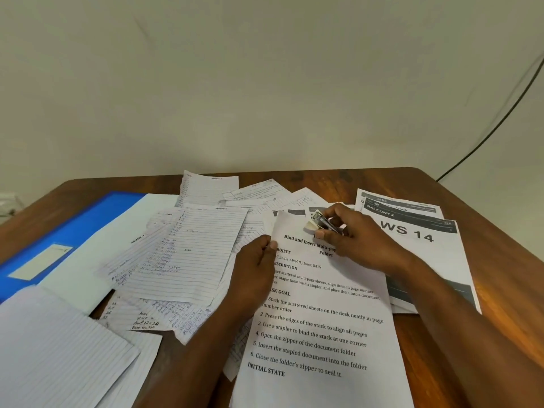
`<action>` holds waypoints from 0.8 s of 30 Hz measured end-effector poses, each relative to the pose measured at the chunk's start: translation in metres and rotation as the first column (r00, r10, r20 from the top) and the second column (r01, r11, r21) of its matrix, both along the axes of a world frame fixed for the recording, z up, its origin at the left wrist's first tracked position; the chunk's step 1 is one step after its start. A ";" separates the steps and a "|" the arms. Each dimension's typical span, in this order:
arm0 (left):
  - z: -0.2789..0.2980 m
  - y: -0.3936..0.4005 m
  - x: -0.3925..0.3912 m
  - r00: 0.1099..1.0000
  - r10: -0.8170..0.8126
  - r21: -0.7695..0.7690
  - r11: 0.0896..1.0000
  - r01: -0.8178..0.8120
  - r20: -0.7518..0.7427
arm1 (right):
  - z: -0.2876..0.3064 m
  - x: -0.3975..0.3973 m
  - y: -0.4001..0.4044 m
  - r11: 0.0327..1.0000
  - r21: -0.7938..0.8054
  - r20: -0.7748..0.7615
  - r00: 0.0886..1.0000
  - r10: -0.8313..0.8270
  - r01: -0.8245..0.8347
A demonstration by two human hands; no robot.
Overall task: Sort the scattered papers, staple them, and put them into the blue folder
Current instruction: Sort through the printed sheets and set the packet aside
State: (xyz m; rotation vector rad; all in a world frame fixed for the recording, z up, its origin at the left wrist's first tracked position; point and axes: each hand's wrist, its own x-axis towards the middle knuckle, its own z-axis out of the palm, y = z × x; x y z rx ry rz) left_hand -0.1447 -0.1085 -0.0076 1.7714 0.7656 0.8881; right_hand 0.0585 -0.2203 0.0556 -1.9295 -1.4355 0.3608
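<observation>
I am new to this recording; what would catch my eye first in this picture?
First, the two hands at centre: the right hand holds a small stapler over the top of a printed instruction sheet, while the left hand grips its left edge. Handwritten papers lie scattered left of it, beside the blue folder.

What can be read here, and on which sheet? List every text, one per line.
Printed instruction sheet: "Bind and Insert Multi-pag… Folder", "TASK GOAL", "Use a stapler to bind the stack at one corner", "INITIAL STATE".
Grey-banded sheet: "WS 14", "BALCONY 2".
Handwritten lined pages: mostly too small and blurred.
Blue folder label: unreadable.
</observation>
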 end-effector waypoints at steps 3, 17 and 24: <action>-0.001 0.001 0.001 1.000 -0.017 -0.038 0.999 0.017 0.007 | -0.005 0.003 0.000 1.000 0.025 -0.090 0.996 -0.006 0.008; 0.008 -0.001 0.001 0.980 0.109 -0.185 0.980 -0.077 0.168 | -0.009 -0.010 0.003 0.999 0.031 0.019 1.000 -0.015 0.014; 0.008 0.002 -0.001 0.991 0.071 -0.161 0.986 -0.052 0.111 | 0.003 0.000 0.001 0.999 -0.024 0.056 0.998 0.034 -0.033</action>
